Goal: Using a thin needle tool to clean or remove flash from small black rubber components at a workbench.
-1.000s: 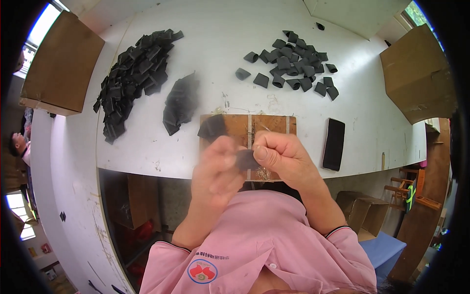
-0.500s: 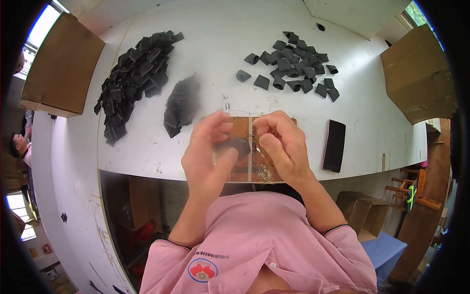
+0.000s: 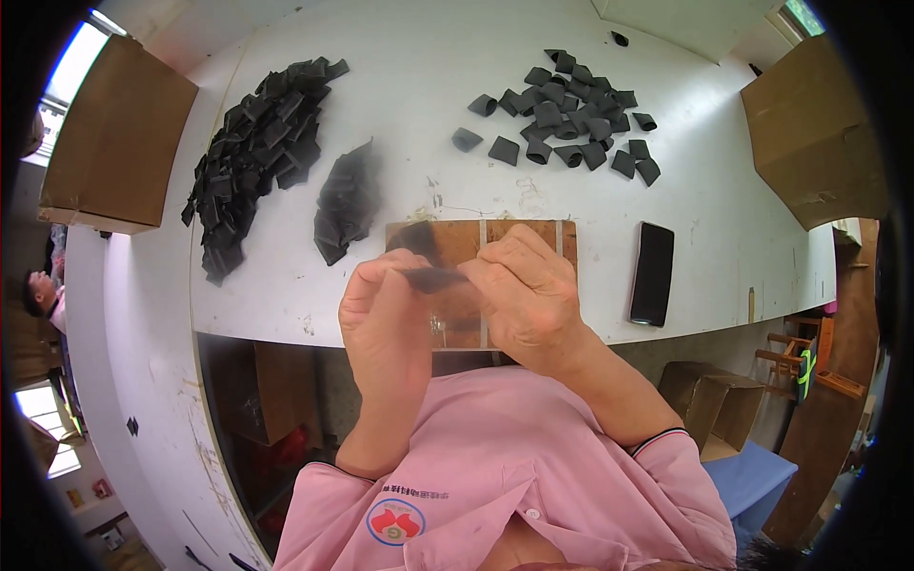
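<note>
Between my two hands a small dark grey piece of fabric-like material (image 3: 433, 279) is stretched level. My left hand (image 3: 386, 309) pinches its left end. At its other end are the closed fingers of my right hand (image 3: 528, 295), slightly blurred by motion. Both hands are above a brown wooden board (image 3: 462, 241) with pale strips across it, at the table's near edge. Another dark piece (image 3: 416, 243) shows just beyond my left fingertips; whether it lies on the board or joins the held piece, I cannot tell.
Flat black pieces form a large heap (image 3: 257, 143) at the left and a smaller one (image 3: 345, 205) nearer the board. Far right lie several tube-like black pieces (image 3: 571, 114). A phone (image 3: 651, 274) rests right of the board. Cardboard boxes (image 3: 119, 133) flank the table. Another person (image 3: 40, 290) is far left.
My left hand has closed from a loose, spread grip into a pinch. My right hand has shifted left to the dark piece, which is now drawn out between both hands.
</note>
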### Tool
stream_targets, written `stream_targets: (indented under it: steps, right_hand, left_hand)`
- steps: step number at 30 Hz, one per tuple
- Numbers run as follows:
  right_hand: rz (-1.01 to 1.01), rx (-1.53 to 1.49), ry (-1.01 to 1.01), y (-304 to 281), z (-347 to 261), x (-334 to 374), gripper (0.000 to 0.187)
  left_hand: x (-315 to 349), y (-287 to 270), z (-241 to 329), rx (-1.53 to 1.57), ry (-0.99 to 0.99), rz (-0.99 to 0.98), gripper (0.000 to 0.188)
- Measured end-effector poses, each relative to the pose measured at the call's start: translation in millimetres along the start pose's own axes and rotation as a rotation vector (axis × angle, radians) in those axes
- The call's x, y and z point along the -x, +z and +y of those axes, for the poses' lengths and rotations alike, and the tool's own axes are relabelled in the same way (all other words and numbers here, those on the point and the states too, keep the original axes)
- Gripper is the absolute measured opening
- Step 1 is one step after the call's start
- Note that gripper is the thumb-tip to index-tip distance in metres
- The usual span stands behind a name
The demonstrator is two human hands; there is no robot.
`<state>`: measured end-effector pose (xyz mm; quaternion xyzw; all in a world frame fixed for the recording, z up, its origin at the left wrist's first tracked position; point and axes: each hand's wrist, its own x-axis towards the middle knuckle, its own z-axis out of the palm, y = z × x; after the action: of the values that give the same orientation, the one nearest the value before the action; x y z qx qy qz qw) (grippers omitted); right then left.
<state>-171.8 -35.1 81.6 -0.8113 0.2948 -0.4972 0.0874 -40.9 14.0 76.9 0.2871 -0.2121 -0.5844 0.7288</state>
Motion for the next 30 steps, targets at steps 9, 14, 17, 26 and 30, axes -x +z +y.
stream_targets:
  steps: [9, 14, 17, 26, 30]
  right_hand:
    - [0.008, -0.042, 0.038, 1, 2, 9, 0.018]
    - [-0.107, -0.124, 0.101, -4, 2, -5, 0.020]
    - [-0.193, -0.287, 0.158, -12, 8, -16, 0.013]
    - [-0.139, -0.627, 1.055, -19, 27, 18, 0.023]
    - [-0.302, -0.580, 1.027, -11, 10, 49, 0.019]
  left_hand:
    - [-12, 1, 8, -0.684, 0.268, -0.194, 0.012]
    - [-17, 5, 15, -0.940, 0.329, -0.202, 0.012]
    - [-21, -11, 5, -0.862, 0.380, -0.151, 0.011]
    - [-76, -118, -61, -1.746, 0.210, 0.190, 0.016]
    - [-82, -132, -57, -1.826, 0.432, 0.053, 0.009]
